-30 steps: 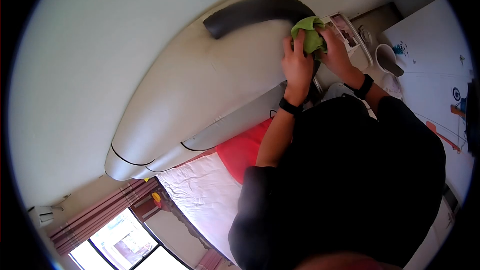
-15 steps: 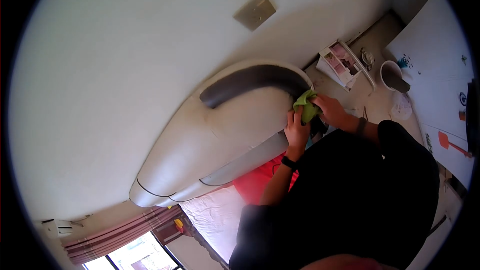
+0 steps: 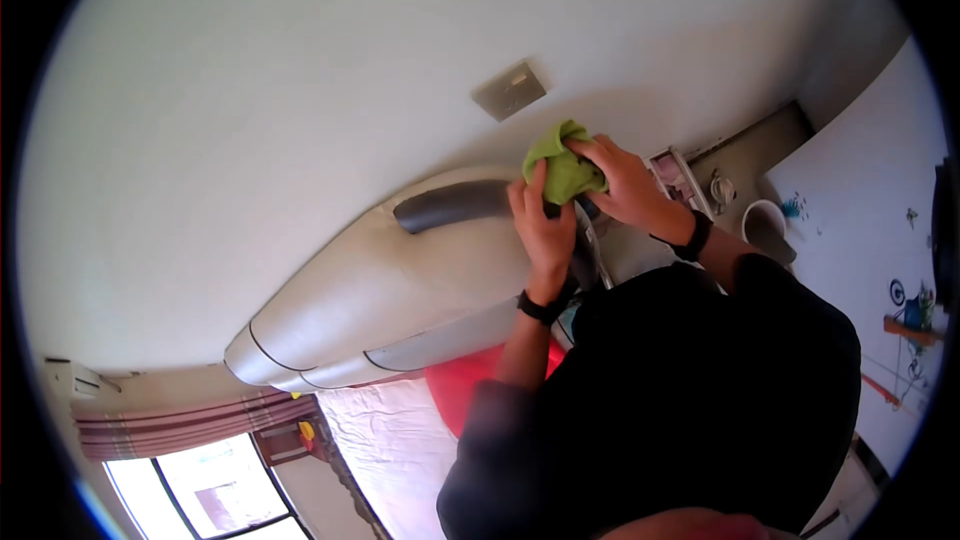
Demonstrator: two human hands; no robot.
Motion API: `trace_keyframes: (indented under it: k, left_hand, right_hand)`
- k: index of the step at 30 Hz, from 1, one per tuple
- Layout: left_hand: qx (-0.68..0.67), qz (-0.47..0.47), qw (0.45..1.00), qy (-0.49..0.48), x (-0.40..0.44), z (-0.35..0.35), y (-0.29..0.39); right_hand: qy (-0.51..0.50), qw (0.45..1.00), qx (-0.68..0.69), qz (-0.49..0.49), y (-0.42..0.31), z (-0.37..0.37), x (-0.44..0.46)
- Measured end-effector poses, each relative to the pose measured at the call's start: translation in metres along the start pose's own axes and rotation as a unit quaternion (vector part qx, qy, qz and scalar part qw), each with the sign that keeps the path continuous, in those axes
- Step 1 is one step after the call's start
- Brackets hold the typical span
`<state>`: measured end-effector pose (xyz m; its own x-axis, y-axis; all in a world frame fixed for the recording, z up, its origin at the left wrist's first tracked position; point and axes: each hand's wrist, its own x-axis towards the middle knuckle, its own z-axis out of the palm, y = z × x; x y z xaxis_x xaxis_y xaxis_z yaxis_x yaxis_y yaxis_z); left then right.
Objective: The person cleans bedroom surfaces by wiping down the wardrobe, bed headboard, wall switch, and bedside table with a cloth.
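A crumpled green cloth (image 3: pixel 565 168) is gripped between both of my hands, in front of the padded headboard (image 3: pixel 400 265). From below, my left hand (image 3: pixel 543 230) pinches its lower left side. My right hand (image 3: pixel 630 185) has its fingers closed over the cloth's right side. Behind the hands runs the headboard's dark curved band (image 3: pixel 455 205), partly covered by them. On the wall above the cloth is a switch plate (image 3: pixel 510 91).
A bed with a white sheet (image 3: pixel 385 450) and a red pillow or cover (image 3: pixel 465 385) lies at lower left. Right of my hands are a small shelf (image 3: pixel 677 178), a white bin (image 3: pixel 763 220) and a white panel with decorations (image 3: pixel 850 190). A curtained window (image 3: pixel 215 485) is at bottom left.
Both hands have lifted the green cloth up and to the left, away from the right end of the dark band. More of the cloth shows now. The view has shifted too.
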<state>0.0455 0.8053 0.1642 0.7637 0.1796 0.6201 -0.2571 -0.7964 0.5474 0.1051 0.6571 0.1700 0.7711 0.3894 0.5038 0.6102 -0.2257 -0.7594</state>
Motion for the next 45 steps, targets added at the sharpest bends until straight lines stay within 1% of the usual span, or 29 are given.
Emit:
trace_keyframes:
  k: [2,5,8,11,12,13,14,17,18,20,21,23,24,27,28,34,37,38,41,44,45]
  left_hand:
    - [0.0,-0.001,0.999,0.037,0.033,0.011,0.013]
    - [-0.084,-0.003,0.993,0.084,0.087,0.025,0.044]
    - [-0.051,0.035,0.991,0.116,0.134,0.049,0.064]
    - [-0.087,0.04,0.992,0.078,0.165,0.081,0.072]
    - [-0.04,0.075,0.992,0.096,0.169,0.092,0.072]
    - [-0.045,0.07,0.993,0.077,0.169,0.101,0.074]
    - [-0.048,0.065,0.995,0.056,0.165,0.109,0.077]
    - [-0.015,0.019,1.0,-0.017,0.139,0.123,0.068]
    - [0.001,0.0,0.999,-0.041,0.131,0.125,0.061]
    - [0.003,-0.028,0.999,-0.039,0.114,0.126,0.037]
    - [0.003,-0.043,0.998,-0.04,0.106,0.123,0.032]
    - [0.033,-0.073,0.997,0.006,0.1,0.105,0.039]
    - [0.047,-0.086,0.995,0.027,0.103,0.095,0.042]
    - [0.057,-0.048,0.992,0.1,0.12,0.073,0.051]
    - [0.051,-0.069,0.991,0.103,0.128,0.07,0.057]
    - [0.048,-0.064,0.985,0.155,0.137,0.102,0.068]
    - [0.01,-0.04,0.992,0.123,0.146,0.116,0.083]
    - [-0.004,-0.02,0.995,0.095,0.151,0.122,0.085]
    - [-0.069,0.014,0.997,0.033,0.164,0.15,0.097]
    - [-0.055,0.048,0.997,-0.023,0.163,0.182,0.099]
    - [-0.058,0.049,0.997,-0.034,0.159,0.192,0.097]
  right_hand:
    - [0.04,0.998,0.006,-0.043,0.002,-0.013,0.03]
    - [0.092,0.992,-0.01,-0.086,0.006,-0.037,0.074]
    - [0.147,0.983,-0.031,-0.106,0.02,-0.065,0.109]
    - [0.204,0.972,-0.05,-0.105,0.038,-0.087,0.124]
    - [0.229,0.966,-0.06,-0.108,0.051,-0.089,0.124]
    - [0.255,0.958,-0.067,-0.112,0.064,-0.089,0.125]
    - [0.269,0.958,-0.056,-0.088,0.075,-0.085,0.118]
    - [0.257,0.966,0.018,-0.014,0.113,-0.066,0.094]
    - [0.237,0.971,0.025,-0.006,0.121,-0.056,0.084]
    - [0.2,0.979,0.037,0.008,0.129,-0.042,0.07]
    - [0.182,0.982,0.043,-0.003,0.125,-0.039,0.07]
    - [0.149,0.987,0.053,-0.026,0.111,-0.028,0.076]
    - [0.141,0.987,0.045,-0.055,0.107,-0.023,0.085]
    - [0.13,0.987,0.064,-0.075,0.078,-0.027,0.109]
    - [0.129,0.987,0.069,-0.065,0.07,-0.033,0.113]
    - [0.093,0.991,0.041,-0.082,0.082,-0.071,0.12]
    - [0.147,0.984,0.053,-0.091,0.096,-0.09,0.121]
    - [0.162,0.981,0.036,-0.096,0.104,-0.1,0.12]
    - [0.184,0.981,0.041,-0.035,0.125,-0.132,0.112]
    - [0.231,0.973,0.02,-0.01,0.152,-0.145,0.096]
    - [0.238,0.971,0.033,0.015,0.164,-0.143,0.089]
